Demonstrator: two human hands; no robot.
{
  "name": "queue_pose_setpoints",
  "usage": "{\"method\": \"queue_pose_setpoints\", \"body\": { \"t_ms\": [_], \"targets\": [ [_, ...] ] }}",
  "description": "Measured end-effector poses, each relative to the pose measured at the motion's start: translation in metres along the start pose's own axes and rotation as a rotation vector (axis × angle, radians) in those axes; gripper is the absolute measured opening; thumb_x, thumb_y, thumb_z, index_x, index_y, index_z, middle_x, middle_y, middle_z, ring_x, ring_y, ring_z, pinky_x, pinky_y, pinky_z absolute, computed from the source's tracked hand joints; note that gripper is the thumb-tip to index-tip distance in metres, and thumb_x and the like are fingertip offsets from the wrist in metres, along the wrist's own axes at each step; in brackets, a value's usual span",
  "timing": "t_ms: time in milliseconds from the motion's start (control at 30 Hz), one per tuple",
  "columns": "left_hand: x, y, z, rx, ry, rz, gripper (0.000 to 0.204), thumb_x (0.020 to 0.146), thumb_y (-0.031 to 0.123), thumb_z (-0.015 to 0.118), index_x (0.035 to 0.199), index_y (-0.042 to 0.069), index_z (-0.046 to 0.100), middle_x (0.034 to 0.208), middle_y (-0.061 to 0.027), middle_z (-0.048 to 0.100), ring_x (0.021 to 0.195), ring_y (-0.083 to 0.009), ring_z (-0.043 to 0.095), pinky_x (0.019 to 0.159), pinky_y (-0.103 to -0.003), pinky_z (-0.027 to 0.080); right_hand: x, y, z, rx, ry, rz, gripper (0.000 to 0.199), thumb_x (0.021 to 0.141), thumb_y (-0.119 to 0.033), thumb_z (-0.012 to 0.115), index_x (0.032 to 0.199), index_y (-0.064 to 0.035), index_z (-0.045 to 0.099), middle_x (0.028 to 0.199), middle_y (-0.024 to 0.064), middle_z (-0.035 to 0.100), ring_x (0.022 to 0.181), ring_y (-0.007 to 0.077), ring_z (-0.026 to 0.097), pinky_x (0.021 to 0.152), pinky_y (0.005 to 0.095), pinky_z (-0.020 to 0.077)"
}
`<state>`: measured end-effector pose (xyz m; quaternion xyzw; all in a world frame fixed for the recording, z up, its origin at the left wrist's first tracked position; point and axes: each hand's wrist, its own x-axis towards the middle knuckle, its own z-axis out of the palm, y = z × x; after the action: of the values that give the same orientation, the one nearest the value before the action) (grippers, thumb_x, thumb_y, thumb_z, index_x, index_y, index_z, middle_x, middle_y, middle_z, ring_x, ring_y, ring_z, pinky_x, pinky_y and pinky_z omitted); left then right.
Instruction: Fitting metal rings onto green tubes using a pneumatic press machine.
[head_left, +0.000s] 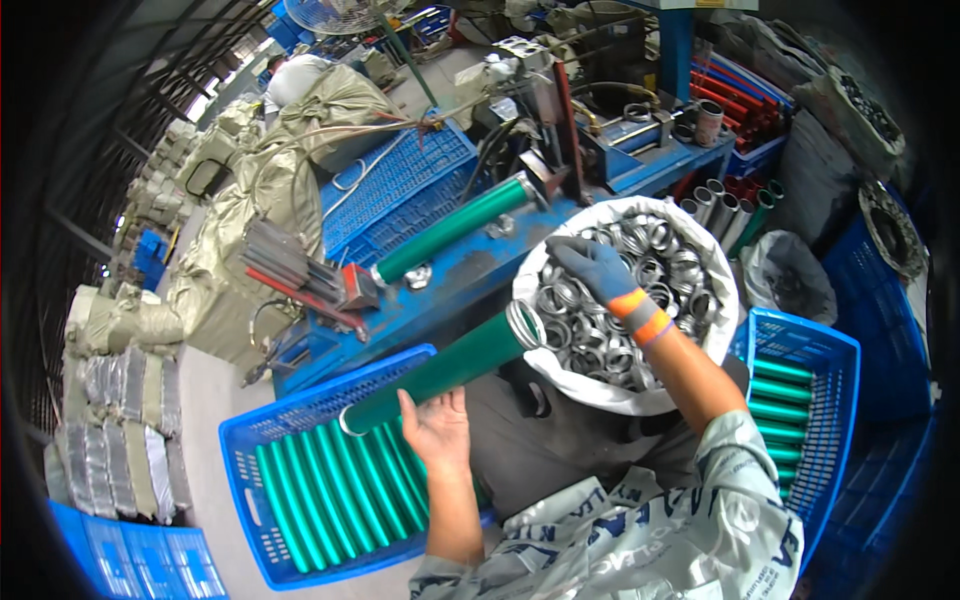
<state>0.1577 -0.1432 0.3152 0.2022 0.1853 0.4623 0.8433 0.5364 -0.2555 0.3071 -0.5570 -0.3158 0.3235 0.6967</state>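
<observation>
My bare left hand [437, 432] supports a green metal tube [440, 372] from below near its lower end, with the palm showing and the fingertips partly behind the tube. At the tube's upper right end sits a silver ring [525, 325], close to the rim of a white sack. My right hand [592, 268], in a dark grey-blue glove with an orange cuff, is over the left part of the sack [728, 290]. Its fingers are pressed together, and whatever they hold is hidden. Many loose silver rings [650, 270] fill the sack.
Another green tube [455, 230] lies across a blue bench machine [430, 300] ahead. A blue crate [235, 480] of green tubes stands at left, a second crate [850, 400] at right. Red tubes [735, 100] and a smaller bag [790, 280] are at far right.
</observation>
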Motion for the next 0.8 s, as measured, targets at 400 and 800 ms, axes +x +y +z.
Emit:
{"method": "queue_pose_setpoints", "body": {
  "t_ms": [400, 800],
  "targets": [
    [-0.002, 0.058, -0.052, 0.024, 0.106, 0.077, 0.047, 0.115, 0.034, 0.073, 0.148, 0.001, 0.066, 0.157, -0.0219, 0.065, 0.15, -0.0369, 0.063, 0.129, -0.056, 0.054, 0.248, 0.054, 0.106, -1.699, 0.156, -0.568, 0.056, 0.097, -0.025, 0.08, 0.151, -0.0222, 0.069, 0.149, 0.0104, 0.073, 0.147, 0.0373, 0.065, 0.126, 0.0604, 0.0474],
    [0.102, -0.002, -0.003, 0.275, 0.088, -0.006, 0.052, 0.117, 0.033, 0.075, 0.157, 0.004, 0.06, 0.162, -0.0147, 0.064, 0.156, -0.0359, 0.058, 0.134, -0.058, 0.043, 0.034, -0.069, 0.027, -0.014, 0.135, -0.451, 0.069, 0.096, -0.002, 0.072, 0.163, 0.0017, 0.054, 0.142, 0.0104, 0.072, 0.119, 0.0182, 0.071, 0.103, 0.0343, 0.059]
  ]
}}
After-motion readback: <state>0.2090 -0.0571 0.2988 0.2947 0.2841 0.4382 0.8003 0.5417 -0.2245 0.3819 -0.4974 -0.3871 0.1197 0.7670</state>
